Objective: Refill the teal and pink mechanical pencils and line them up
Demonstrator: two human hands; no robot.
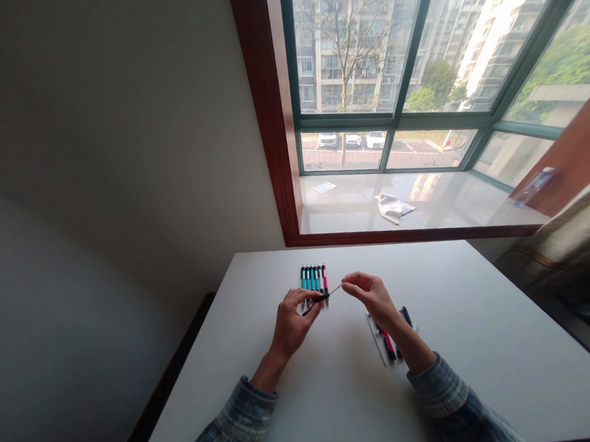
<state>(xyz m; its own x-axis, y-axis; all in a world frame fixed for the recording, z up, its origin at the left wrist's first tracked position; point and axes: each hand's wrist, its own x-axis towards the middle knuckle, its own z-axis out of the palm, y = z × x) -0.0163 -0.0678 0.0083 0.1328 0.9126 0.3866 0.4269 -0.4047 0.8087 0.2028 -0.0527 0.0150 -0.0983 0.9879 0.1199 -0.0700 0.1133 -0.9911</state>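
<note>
Over the white table [336,405], my left hand [290,320] pinches a black pen barrel piece [321,298] between thumb and fingers. My right hand [373,301] has its fingertips closed on the outer end of a thin pen refill [335,290]. The refill's other end meets the black piece; how far it goes in is too small to tell. Just beyond the left hand lies a row of several pens [309,278], mostly turquoise, with a pink one [324,274] at the right end. Loose pen parts [388,344], black, pink and grey, lie partly hidden under my right forearm.
Behind the table is a window sill [344,213] bearing a crumpled white cloth [394,208] and a piece of paper [324,187]. A plain wall [132,142] stands at the left. A curtain [563,239] hangs at the right.
</note>
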